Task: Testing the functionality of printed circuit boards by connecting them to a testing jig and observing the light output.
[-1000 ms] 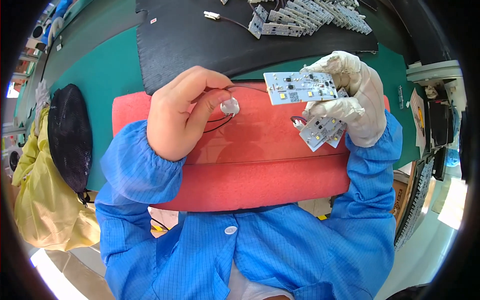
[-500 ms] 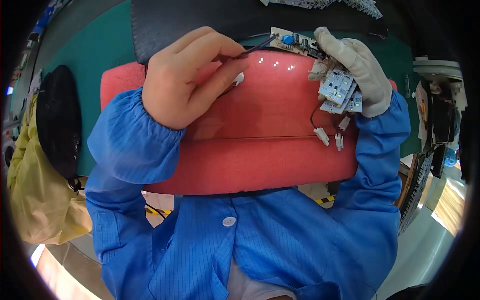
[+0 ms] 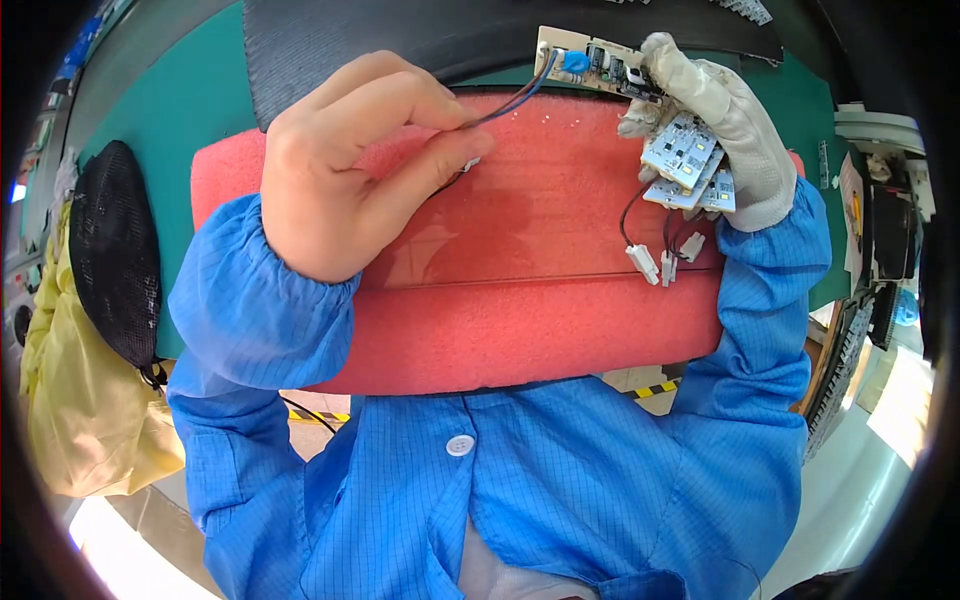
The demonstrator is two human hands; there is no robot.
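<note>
My bare left hand [image 3: 350, 165] pinches a pair of thin dark wires [image 3: 515, 103] between thumb and fingertips. The wires run to the left end of a narrow circuit board [image 3: 590, 62] with a blue round component and black parts. My right hand [image 3: 735, 130], in a pale work glove, grips that board's right end between thumb and fingers. The same hand also holds several small white LED boards [image 3: 685, 160] stacked against its palm. From these hang dark wires with white plug connectors [image 3: 643, 263]. Another white connector [image 3: 472, 163] shows partly behind my left fingertips.
Below my hands lies a red foam pad [image 3: 530, 345] on a green mat [image 3: 190, 120]. A black sheet [image 3: 350, 40] covers the far side. At the left are a black mesh item [image 3: 117, 250] and yellow cloth [image 3: 85, 380]. More white boards [image 3: 745, 8] lie at the far edge.
The narrow board has risen slightly toward the far side and its wires look more spread. My left hand has shifted a little left. The dangling connectors have swung closer together.
</note>
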